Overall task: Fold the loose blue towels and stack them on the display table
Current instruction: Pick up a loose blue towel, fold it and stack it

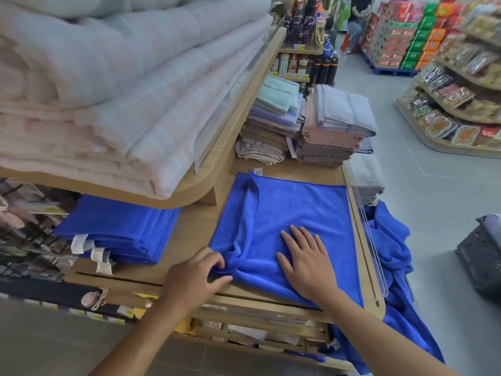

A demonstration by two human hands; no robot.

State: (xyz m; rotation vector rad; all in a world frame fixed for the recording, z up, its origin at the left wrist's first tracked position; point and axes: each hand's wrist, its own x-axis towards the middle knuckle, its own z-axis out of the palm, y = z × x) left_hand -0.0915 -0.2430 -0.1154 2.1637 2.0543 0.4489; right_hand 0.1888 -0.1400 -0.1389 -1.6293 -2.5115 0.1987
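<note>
A blue towel (292, 207) lies spread on the wooden display table (195, 226), its left edge folded over in a strip. My left hand (192, 278) pinches the towel's near left corner at the table's front edge. My right hand (306, 256) presses flat on the towel with fingers straight. A stack of folded blue towels (119, 229) with white tags sits on the table to the left, under the upper shelf. More loose blue towels (393, 253) hang over the table's right side down toward the floor.
An upper shelf (244, 109) with thick pale blankets overhangs the table's left. Stacks of folded grey, pink and brown towels (328, 131) stand at the back. A clear acrylic rail (368, 234) edges the right side. A dark basket (482, 251) sits on the floor at right.
</note>
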